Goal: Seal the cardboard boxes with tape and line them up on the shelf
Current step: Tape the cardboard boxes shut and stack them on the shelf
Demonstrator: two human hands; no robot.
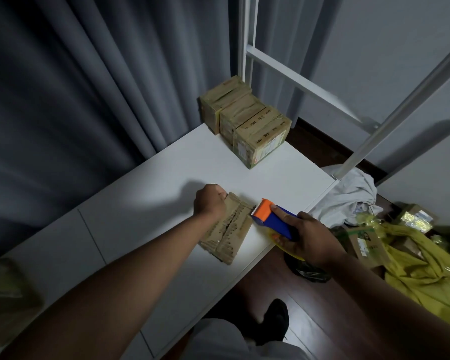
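the unsealed cardboard box (227, 229) lies on the white shelf board (151, 193), near its front edge, flaps meeting in an open seam that runs away from the person and slightly right; the left hand (210, 201) curls over the box's far end, holding it down; the right hand (308, 237) grips the blue and orange tape dispenser (273, 219) just right of the box, its toothed nose pointing at the box's far right side, so this hand is placed to lay tape along the seam, i judge; three taped boxes (247, 123) stand in a touching row well beyond the box, at the board's far end; nothing lies between dispenser and seam; a white cloth (348, 201) and yellow bags (421, 258) lie on the floor to the box's right.
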